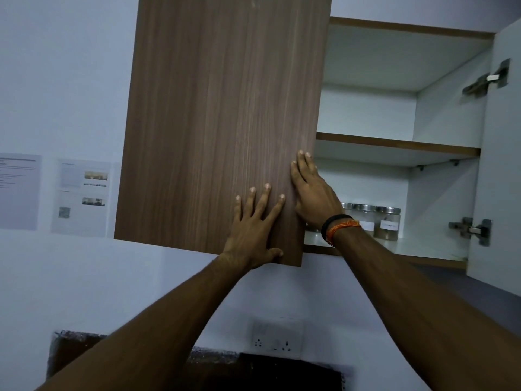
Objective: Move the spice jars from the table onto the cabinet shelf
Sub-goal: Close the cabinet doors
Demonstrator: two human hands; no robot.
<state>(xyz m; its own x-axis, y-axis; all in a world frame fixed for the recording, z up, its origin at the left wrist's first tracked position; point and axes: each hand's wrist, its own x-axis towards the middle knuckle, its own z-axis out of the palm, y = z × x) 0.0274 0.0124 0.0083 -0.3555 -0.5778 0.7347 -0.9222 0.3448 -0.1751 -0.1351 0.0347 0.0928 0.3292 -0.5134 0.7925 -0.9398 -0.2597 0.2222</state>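
The left hand (255, 232) lies open and flat on the wooden door (222, 122), thumb hooked under its lower edge. At its 1 o'clock, the right hand (313, 193) presses open against the door's right edge. At the right hand's 4 o'clock, jars (388, 223) stand on the bottom shelf (423, 248).

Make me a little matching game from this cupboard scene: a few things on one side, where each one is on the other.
Things:
1. spice jars
2. left hand
3. power socket
4. printed sheets

Places:
A. flat on the wooden door
B. taped to the wall, left of the cabinet
C. on the bottom shelf
D. on the wall below the cabinet

Pairs: 1-C, 2-A, 3-D, 4-B
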